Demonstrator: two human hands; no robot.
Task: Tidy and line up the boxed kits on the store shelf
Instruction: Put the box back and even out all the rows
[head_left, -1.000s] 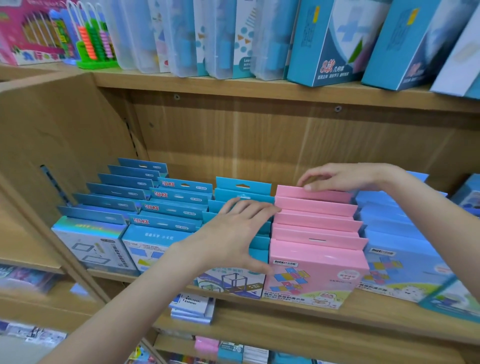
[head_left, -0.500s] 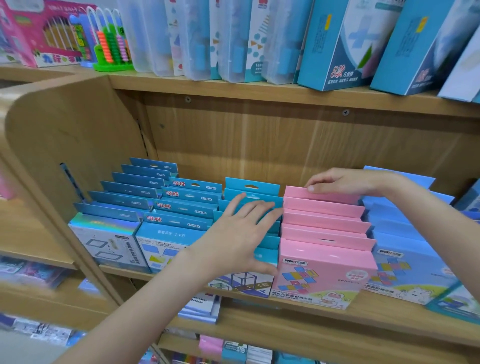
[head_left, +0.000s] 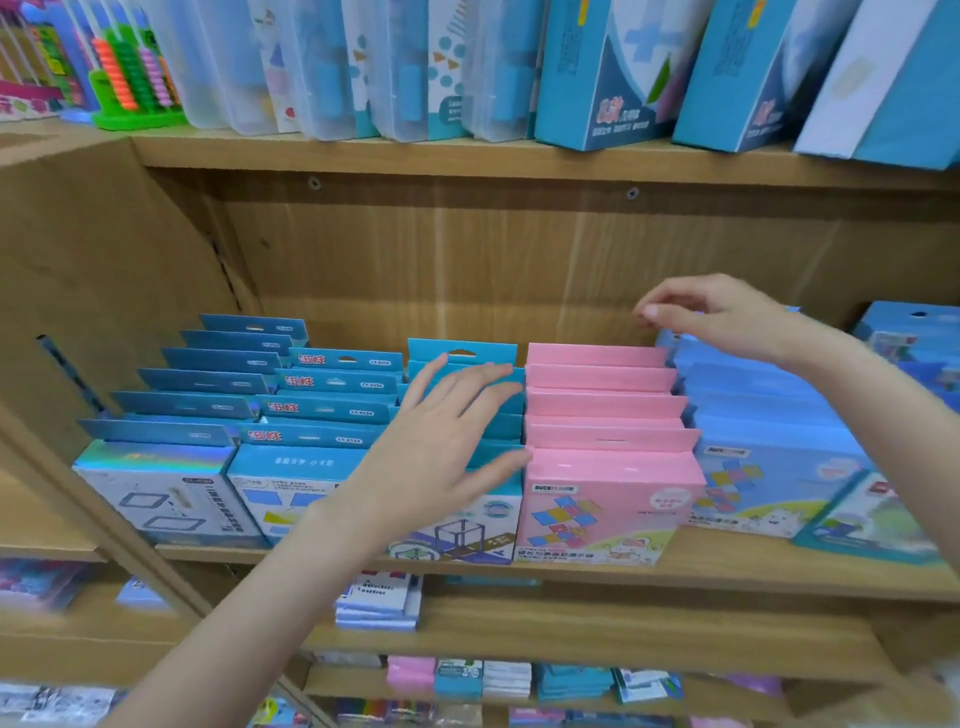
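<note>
Your left hand (head_left: 441, 441) is lying flat, fingers spread, on the teal kits (head_left: 467, 410) mid-shelf (head_left: 727, 577) — gripping nothing. Your right hand (head_left: 727, 317) is hovering, fingers loosely curled and empty, above the far end of the pink kits (head_left: 602, 415) — just right of the teal row.

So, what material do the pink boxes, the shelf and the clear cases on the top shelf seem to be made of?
Pink boxes: apparently thin printed cardboard with a slight sheen, folded hang-tab flaps at the top.
Shelf: light wood or wood-look laminate; grain lines and screw heads show.
Clear cases: probably frosted translucent plastic, since the contents show through only faintly.
</note>
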